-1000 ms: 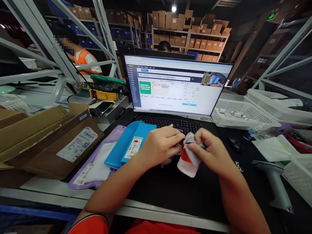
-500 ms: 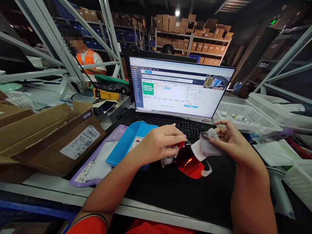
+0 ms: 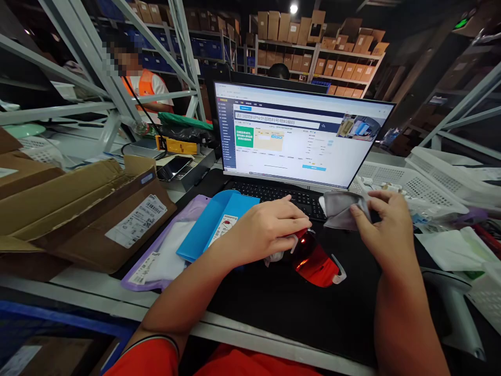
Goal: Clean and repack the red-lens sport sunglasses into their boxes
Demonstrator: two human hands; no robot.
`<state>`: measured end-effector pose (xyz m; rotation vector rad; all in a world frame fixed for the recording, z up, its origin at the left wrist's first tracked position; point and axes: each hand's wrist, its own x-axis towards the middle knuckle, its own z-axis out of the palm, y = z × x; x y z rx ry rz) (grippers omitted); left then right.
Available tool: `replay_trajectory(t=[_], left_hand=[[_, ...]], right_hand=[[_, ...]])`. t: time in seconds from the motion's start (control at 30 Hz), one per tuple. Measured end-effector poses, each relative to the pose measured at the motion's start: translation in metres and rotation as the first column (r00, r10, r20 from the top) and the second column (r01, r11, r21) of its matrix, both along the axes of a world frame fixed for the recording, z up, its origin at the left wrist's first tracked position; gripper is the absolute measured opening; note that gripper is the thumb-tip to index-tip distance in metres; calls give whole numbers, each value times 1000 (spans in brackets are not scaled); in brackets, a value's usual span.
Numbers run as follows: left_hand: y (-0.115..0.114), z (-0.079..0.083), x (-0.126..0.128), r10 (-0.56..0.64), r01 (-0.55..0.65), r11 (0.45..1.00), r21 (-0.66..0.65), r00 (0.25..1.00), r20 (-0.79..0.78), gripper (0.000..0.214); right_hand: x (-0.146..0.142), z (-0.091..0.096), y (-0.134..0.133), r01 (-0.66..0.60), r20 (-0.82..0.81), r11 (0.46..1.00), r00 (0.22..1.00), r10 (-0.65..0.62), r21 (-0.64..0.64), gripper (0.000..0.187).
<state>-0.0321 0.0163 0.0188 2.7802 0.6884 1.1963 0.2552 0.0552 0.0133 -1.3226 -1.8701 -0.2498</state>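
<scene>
L hand grip [image 3: 270, 231] clamped on red-tinted, white-framed plastic safety glasses [image 3: 315, 259], R hand grip [image 3: 385, 224] pinching grey microfibre cloth [image 3: 342, 210]; slack L hold risks lens slipping, scuffing on black desk mat [image 3: 297, 324].

Open brown corrugated carton [image 3: 86, 209] at left, white barcode label on its side. Beside it, lilac plastic mailer [image 3: 139, 281] under flat bright-blue plastic sleeve [image 3: 207, 230]. Black keyboard [image 3: 274, 194] below wide flat monitor [image 3: 301, 136] showing a web form. Far right, perforated white plastic basket [image 3: 403, 183]; grey handheld barcode scanner [image 3: 456, 308] on black desk mat [image 3: 297, 324]. Further back, black smartphone [image 3: 172, 168], co-worker in orange vest [image 3: 144, 86], metal shelving stacked with brown cartons [image 3: 317, 47].
</scene>
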Motion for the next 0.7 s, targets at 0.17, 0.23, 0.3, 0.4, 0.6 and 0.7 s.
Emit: replay_trajectory(t=[0.17,0.23,0.3,0.4,0.6,0.7], left_hand=[[-1,0,0,20,-20,1000,3,1000,0,23],[-2,0,1,31,-31,999,22,1000,-4,24],[-3,1,2,46,-45,997,60,999,-18,24],[-4,3,4,121,-113,985,127,991,-57,25],[-8,8,4,210,-194,967,168,974,-89,26],[-9,9,4,234,-216,962,167,968,-92,24]], right_hand=[[8,8,-9,188,48,981,981,-186,-39,39],[7,10,-13,111,-49,982,992,-120,-154,45],[-1,12,-23,84,-143,985,984,-106,-153,45],[-21,11,-48,40,-207,996,977,-57,-84,38],[-38,23,-85,-597,-233,689,799,554,-410,21],[-32,28,-77,-706,-323,500,689,649,-502,20]])
